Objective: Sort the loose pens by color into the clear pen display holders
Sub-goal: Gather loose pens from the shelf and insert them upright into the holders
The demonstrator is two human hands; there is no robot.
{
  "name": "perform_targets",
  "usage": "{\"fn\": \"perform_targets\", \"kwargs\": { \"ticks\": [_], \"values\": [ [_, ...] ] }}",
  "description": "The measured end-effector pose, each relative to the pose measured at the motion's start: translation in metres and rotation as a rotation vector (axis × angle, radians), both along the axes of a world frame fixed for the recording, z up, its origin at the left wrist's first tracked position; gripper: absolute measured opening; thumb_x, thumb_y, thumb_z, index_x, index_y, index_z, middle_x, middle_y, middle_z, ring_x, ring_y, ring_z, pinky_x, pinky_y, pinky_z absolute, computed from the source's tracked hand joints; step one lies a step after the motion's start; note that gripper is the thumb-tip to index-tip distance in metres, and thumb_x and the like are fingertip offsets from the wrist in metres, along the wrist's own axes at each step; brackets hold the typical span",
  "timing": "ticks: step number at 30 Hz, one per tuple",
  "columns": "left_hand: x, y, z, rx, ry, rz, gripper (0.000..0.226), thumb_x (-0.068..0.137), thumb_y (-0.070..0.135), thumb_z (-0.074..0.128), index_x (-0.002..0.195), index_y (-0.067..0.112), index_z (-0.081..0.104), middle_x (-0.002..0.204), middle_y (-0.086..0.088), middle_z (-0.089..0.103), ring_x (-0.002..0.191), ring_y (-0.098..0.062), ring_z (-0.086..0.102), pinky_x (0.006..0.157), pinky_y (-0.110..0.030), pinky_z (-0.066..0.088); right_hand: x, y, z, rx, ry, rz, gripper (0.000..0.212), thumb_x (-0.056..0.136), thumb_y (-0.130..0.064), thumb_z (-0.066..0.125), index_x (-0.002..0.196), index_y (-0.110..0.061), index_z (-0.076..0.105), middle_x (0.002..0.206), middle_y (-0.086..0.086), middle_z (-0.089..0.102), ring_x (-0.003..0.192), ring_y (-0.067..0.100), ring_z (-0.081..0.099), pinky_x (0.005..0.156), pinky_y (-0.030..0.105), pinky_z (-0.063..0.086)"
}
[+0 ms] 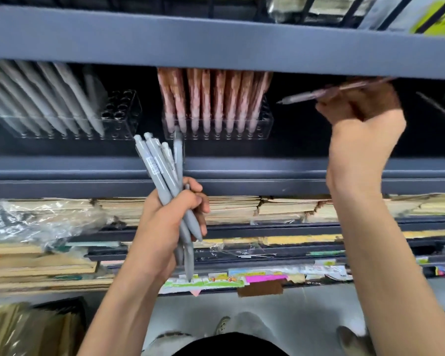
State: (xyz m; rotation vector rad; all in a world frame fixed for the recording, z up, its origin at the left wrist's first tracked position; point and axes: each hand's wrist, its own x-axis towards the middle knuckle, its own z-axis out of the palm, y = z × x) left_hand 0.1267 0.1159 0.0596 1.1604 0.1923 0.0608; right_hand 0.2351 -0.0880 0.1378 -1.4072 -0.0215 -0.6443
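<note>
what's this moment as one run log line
left hand: grips grey pens | right hand: holds mauve pen, right of pink holder | grey holder: empty holes at right | pink holder: front row filled

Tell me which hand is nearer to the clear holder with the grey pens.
Left. The left hand, gripping loose grey pens, is below and right of the holder; the right hand, holding one pen, is far to its right.

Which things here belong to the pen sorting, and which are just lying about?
In use: left hand gripping loose grey pens; right hand holding a mauve pen; grey-pen holder; pink-pen holder.
Idle: paper stacks, plastic wrap, sticky notes.
</note>
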Motion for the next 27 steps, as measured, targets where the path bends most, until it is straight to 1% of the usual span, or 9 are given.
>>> {"fn": "perform_targets", "kwargs": {
  "ticks": [2, 4, 6, 8, 11, 12, 14, 17, 27],
  "values": [
    [0.001, -0.005, -0.001, 0.009, -0.007, 0.012, 0.017, 0.076, 0.009, 0.057, 0.073, 0.022, 0.067, 0.063, -0.006, 0.059, 0.045, -0.019, 0.05, 0.041, -0.024, 0.045, 0.018, 0.0, 0.005, -0.025, -0.016, 0.028, 0.025, 0.075, 0.021, 0.055, 0.089, 0.0, 0.054, 0.07, 0.003, 0.065, 0.07, 0.017, 0.063, 0.071, 0.032, 0.054],
    [0.001, -0.009, -0.001, 0.02, -0.009, 0.034, 0.016, 0.076, 0.009, 0.056, 0.073, 0.021, 0.067, 0.063, -0.006, 0.059, 0.044, -0.019, 0.049, 0.042, -0.024, 0.045, 0.038, -0.001, 0.008, -0.1, 0.034, -0.032, 0.016, 0.071, 0.013, 0.057, 0.081, 0.0, 0.056, 0.066, 0.004, 0.064, 0.068, 0.023, 0.061, 0.069, 0.034, 0.053],
    [0.0, -0.012, -0.002, 0.024, -0.013, 0.058, 0.017, 0.076, 0.009, 0.055, 0.074, 0.021, 0.066, 0.063, -0.006, 0.059, 0.045, -0.019, 0.049, 0.042, -0.024, 0.044, 0.051, 0.005, 0.003, -0.316, 0.057, -0.052, 0.014, 0.073, -0.001, 0.064, 0.075, -0.014, 0.063, 0.079, 0.007, 0.07, 0.084, 0.025, 0.065, 0.084, 0.04, 0.054],
    [-0.001, -0.014, -0.002, 0.029, -0.01, 0.071, 0.017, 0.076, 0.008, 0.055, 0.073, 0.022, 0.066, 0.064, -0.006, 0.058, 0.046, -0.019, 0.049, 0.043, -0.025, 0.045, 0.064, 0.01, -0.004, -0.471, 0.027, -0.036, 0.012, 0.08, -0.006, 0.063, 0.09, -0.008, 0.071, 0.102, 0.012, 0.071, 0.106, 0.026, 0.065, 0.099, 0.041, 0.047],
    [-0.003, -0.014, -0.002, 0.034, -0.006, 0.086, 0.018, 0.076, 0.008, 0.056, 0.073, 0.022, 0.067, 0.063, -0.006, 0.058, 0.049, -0.019, 0.05, 0.043, -0.025, 0.045, 0.069, 0.017, -0.004, -0.669, -0.039, -0.025, 0.027, 0.085, -0.01, 0.057, 0.109, -0.001, 0.067, 0.121, 0.016, 0.065, 0.122, 0.03, 0.055, 0.113, 0.026, 0.03],
    [-0.004, -0.014, -0.002, 0.037, -0.005, 0.091, 0.018, 0.076, 0.009, 0.056, 0.073, 0.022, 0.067, 0.064, -0.006, 0.059, 0.049, -0.019, 0.05, 0.044, -0.025, 0.046, 0.071, 0.017, -0.003, -0.762, -0.057, -0.036, 0.03, 0.087, -0.011, 0.055, 0.114, -0.002, 0.066, 0.123, 0.018, 0.063, 0.122, 0.032, 0.053, 0.11, 0.018, 0.025],
    [-0.005, -0.014, -0.001, 0.045, -0.002, 0.107, 0.018, 0.075, 0.008, 0.056, 0.073, 0.022, 0.067, 0.064, -0.006, 0.059, 0.05, -0.019, 0.051, 0.044, -0.026, 0.046, 0.075, 0.018, -0.001, -0.946, -0.076, -0.035, 0.033, 0.09, -0.01, 0.051, 0.119, -0.001, 0.062, 0.127, 0.022, 0.06, 0.122, 0.036, 0.05, 0.102, 0.022, 0.023],
    [-0.006, -0.013, -0.001, 0.06, -0.006, 0.123, 0.018, 0.075, 0.008, 0.055, 0.074, 0.022, 0.067, 0.063, -0.006, 0.058, 0.049, -0.019, 0.05, 0.043, -0.026, 0.046, 0.08, 0.02, 0.002, -1.126, 0.07, 0.036, 0.037, 0.095, -0.015, 0.046, 0.13, -0.005, 0.054, 0.138, 0.02, 0.051, 0.128, 0.036, 0.042, 0.101, 0.028, 0.025],
    [-0.014, -0.007, 0.002, 0.073, 0.014, 0.085, 0.017, 0.076, 0.008, 0.055, 0.073, 0.021, 0.066, 0.063, -0.006, 0.058, 0.048, -0.017, 0.049, 0.043, -0.024, 0.046, 0.082, 0.02, 0.009, -1.284, 0.226, 0.082, 0.038, 0.1, -0.026, 0.042, 0.134, -0.008, 0.049, 0.142, 0.018, 0.047, 0.129, 0.038, 0.04, 0.102, 0.035, 0.033]
  ]
}}
